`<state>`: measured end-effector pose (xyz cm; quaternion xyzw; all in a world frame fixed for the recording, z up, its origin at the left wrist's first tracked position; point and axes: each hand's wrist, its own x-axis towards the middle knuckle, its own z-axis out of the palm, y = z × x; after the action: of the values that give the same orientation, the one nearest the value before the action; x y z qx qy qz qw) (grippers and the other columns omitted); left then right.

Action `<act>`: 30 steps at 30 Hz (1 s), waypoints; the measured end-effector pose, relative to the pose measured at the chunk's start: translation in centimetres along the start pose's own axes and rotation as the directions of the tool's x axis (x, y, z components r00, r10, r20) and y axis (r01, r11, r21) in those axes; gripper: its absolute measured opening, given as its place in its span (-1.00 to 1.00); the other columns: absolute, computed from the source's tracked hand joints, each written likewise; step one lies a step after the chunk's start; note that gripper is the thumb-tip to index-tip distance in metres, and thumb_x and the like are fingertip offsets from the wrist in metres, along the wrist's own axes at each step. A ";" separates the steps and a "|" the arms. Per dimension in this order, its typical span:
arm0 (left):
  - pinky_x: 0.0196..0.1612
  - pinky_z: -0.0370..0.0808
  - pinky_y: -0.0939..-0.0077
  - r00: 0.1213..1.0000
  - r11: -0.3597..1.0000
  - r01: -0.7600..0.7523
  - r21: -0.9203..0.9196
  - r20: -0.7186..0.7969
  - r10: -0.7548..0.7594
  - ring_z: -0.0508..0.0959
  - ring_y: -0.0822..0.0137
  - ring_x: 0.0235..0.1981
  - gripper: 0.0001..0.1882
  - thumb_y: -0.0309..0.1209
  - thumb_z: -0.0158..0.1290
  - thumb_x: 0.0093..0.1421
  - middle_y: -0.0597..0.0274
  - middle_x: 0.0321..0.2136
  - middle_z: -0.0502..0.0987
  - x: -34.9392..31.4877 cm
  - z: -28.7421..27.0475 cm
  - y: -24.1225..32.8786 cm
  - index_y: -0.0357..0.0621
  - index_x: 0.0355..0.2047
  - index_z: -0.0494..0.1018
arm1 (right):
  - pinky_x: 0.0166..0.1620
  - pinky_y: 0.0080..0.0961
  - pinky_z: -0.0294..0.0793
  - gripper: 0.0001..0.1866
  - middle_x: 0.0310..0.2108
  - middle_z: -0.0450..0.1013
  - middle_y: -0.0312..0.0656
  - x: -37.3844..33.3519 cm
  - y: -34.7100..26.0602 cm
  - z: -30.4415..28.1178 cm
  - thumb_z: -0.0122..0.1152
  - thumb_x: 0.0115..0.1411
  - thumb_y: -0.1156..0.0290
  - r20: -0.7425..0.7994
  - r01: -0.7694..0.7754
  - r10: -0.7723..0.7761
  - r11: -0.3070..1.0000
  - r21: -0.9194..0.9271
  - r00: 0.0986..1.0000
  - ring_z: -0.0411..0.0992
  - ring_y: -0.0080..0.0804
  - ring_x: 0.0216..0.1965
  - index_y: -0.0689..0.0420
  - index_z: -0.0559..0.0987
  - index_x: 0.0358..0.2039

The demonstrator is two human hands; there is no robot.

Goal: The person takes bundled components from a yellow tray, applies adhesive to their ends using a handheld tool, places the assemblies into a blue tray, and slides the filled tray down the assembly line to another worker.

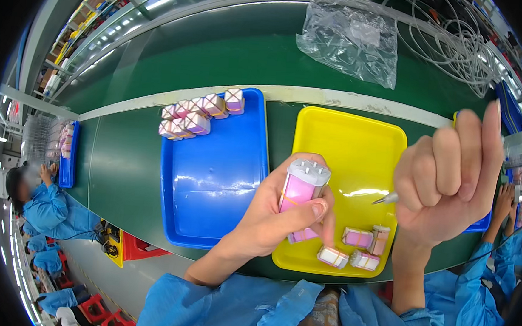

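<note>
My left hand is closed round a pink block with a pale grey end cap. Small metal pins stand on the cap, which faces up, and a thin yellowish band shows on the side. This hand is over the left part of a yellow tray. At the tray's right edge, raised, is my right hand, its fingers curled in and the index finger nearly straight. From its fist sticks a thin tool with a pointed metal tip, aimed left; its kind is hidden. Several similar pink-and-white blocks lie in the tray's near right corner.
Left of the yellow tray is a blue tray, with several banded blocks at its far left edge. A clear plastic bag and coiled pale cables lie beyond a pale ledge. Co-workers sit on both sides.
</note>
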<state>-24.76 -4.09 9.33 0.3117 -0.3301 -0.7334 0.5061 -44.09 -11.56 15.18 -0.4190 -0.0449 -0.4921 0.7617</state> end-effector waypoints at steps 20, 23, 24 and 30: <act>-0.77 0.28 0.59 0.975 0.974 0.185 0.127 -0.149 -0.166 0.38 0.54 -0.74 -0.49 -0.55 -0.02 0.27 0.27 -0.42 0.44 -0.5 2.4 -0.5 -0.29 0.22 0.17 | -0.73 -0.56 -0.13 -0.46 -0.78 0.00 -0.34 0.9 4.4 4.0 -0.46 0.47 0.03 -0.486 -0.078 -0.131 0.919 -0.386 0.864 -0.17 -0.57 -0.81 -0.01 0.17 -0.64; -0.77 0.29 0.59 0.970 0.980 0.187 0.065 -0.171 -0.173 0.38 0.54 -0.74 -0.48 -0.56 -0.01 0.26 0.29 -0.42 0.43 -0.4 1.8 -0.8 -0.28 0.22 0.18 | -0.73 -0.56 -0.12 -0.49 -0.78 -0.01 -0.35 1.6 5.1 4.4 -0.40 0.46 0.05 -0.623 -0.223 -0.118 0.869 -0.441 0.774 -0.17 -0.58 -0.82 -0.01 0.16 -0.64; -0.77 0.29 0.59 0.970 0.980 0.186 0.067 -0.169 -0.172 0.38 0.54 -0.74 -0.48 -0.56 -0.01 0.26 0.29 -0.42 0.43 -0.3 1.9 -0.7 -0.28 0.22 0.18 | -0.74 -0.55 -0.13 -0.49 -0.79 -0.02 -0.36 1.6 5.7 3.9 -0.40 0.46 0.05 -0.551 -0.011 -0.253 0.902 -0.431 0.795 -0.19 -0.58 -0.82 -0.02 0.15 -0.64; -0.78 0.30 0.58 0.977 0.989 0.150 0.019 -0.158 -0.145 0.38 0.54 -0.76 -0.48 -0.56 -0.02 0.25 0.30 -0.44 0.41 -0.1 2.0 -0.5 -0.27 0.23 0.21 | -0.76 -0.56 -0.18 -0.47 -0.80 -0.05 -0.38 0.7 3.9 1.3 -0.49 0.46 0.03 -0.326 0.168 -0.235 0.961 -0.222 0.915 -0.24 -0.60 -0.84 -0.03 0.12 -0.64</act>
<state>-26.54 -3.53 10.13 0.3992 -0.2767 -0.7371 0.4698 -40.19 -10.55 14.07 -0.3884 0.0949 -0.6369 0.6592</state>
